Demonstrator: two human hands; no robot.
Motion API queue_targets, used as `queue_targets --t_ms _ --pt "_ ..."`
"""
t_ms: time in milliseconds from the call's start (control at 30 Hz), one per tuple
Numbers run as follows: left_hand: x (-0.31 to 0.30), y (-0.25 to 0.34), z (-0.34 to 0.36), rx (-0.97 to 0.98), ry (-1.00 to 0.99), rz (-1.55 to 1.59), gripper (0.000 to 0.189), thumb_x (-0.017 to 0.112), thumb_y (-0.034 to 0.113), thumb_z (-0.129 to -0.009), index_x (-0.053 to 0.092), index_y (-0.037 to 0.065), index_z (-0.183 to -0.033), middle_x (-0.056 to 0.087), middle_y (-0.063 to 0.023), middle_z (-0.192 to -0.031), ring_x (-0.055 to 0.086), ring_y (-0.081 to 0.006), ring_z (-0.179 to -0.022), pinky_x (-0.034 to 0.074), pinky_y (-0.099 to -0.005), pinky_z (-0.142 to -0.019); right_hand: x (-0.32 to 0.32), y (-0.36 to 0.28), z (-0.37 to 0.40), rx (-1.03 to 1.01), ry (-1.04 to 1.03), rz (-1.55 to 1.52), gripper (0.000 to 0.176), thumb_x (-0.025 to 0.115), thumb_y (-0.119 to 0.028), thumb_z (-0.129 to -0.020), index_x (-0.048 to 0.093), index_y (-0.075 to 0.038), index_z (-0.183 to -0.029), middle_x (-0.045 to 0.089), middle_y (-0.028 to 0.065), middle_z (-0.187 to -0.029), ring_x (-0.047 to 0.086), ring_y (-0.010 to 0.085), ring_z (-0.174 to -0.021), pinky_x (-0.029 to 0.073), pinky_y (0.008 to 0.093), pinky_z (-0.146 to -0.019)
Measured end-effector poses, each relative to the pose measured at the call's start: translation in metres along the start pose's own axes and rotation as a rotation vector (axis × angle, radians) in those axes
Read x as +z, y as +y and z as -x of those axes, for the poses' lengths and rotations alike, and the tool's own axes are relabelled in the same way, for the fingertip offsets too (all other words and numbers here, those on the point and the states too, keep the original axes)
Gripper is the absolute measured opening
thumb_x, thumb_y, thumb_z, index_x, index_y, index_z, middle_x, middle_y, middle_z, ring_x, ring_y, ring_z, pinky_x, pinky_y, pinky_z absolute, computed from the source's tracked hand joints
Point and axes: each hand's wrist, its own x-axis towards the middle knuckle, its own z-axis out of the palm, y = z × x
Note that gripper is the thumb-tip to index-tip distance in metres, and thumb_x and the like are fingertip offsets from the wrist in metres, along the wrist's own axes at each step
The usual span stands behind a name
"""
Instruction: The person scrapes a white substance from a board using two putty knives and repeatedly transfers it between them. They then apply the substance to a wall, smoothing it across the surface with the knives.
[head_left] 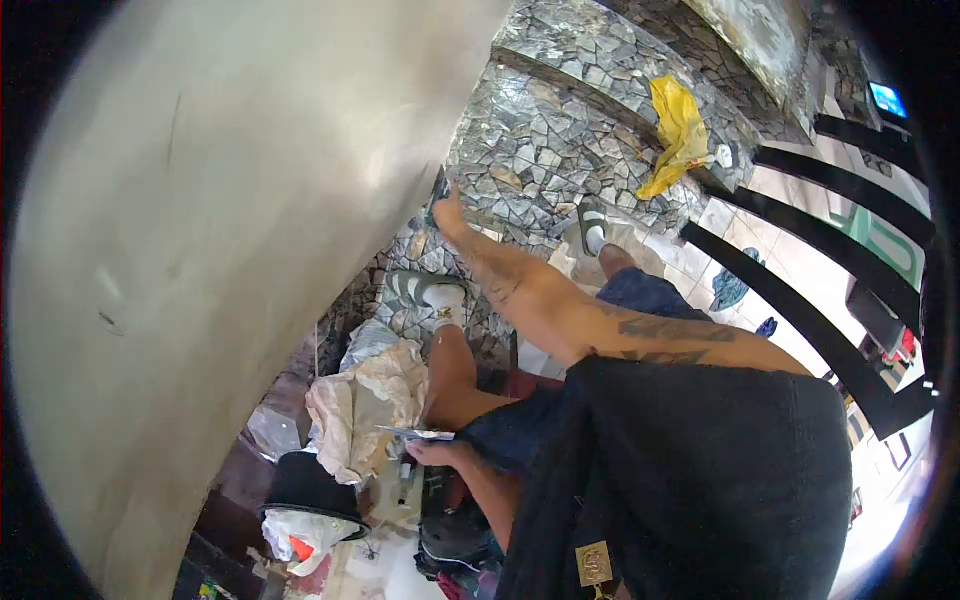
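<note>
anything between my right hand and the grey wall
Nothing visible: the right hand is right at the edge of the wall, with no gap showing. The left hand holds a flat tool lower down, clear of it.

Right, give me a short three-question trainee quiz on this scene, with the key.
1. True or false: the yellow cloth lies on the stone-mosaic surface.
2. What does the left hand hold? A) a thin flat sheet B) a bucket C) a hammer
3. Fill in: the right hand reaches up to where the stone-mosaic surface meets the big grey ____.

Key: 1 true; 2 A; 3 wall.
</note>
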Motion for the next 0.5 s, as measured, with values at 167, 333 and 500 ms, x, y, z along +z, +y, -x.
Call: queue_targets --t_ms 167,333,500 --pt "0.0 -0.012 -0.011 -0.085 -0.004 0.102 0.033 0.037 0.023 -0.089 0.048 -0.008 -0.088 0.051 -0.0162 -0.09 0.046 -0.0225 -0.08 0.039 -0.0375 -0.073 0.029 0.017 0.004 -0.146 -0.002 0.02 0.04 0.049 0.003 -0.064 0.048 -0.002 -0.104 0.053 0.0094 -0.083 0.049 0.0199 -0.074 0.041 0.0348 -0.064" --pt "0.006 0.012 -0.018 -0.207 0.024 0.206 0.032 0.037 0.021 -0.091 0.048 -0.009 -0.093 0.051 -0.0159 -0.094 0.048 -0.0232 -0.083 0.04 -0.0369 -0.075 0.038 0.026 0.017 -0.335 0.046 0.085 0.05 0.047 0.007 -0.064 0.046 -0.002 -0.114 0.054 0.0102 -0.09 0.051 0.02 -0.081 0.043 0.0339 -0.069" --pt "0.009 0.02 -0.018 -0.18 0.052 0.214 0.034 0.036 0.018 -0.091 0.047 -0.012 -0.105 0.052 -0.0185 -0.101 0.048 -0.0236 -0.086 0.04 -0.0365 -0.078 0.043 0.024 0.051 -0.172 0.06 0.153 0.069 0.042 0.01 -0.064 0.03 -0.001 -0.132 0.048 0.0173 -0.114 0.046 0.0259 -0.105 0.037 0.0309 -0.089"
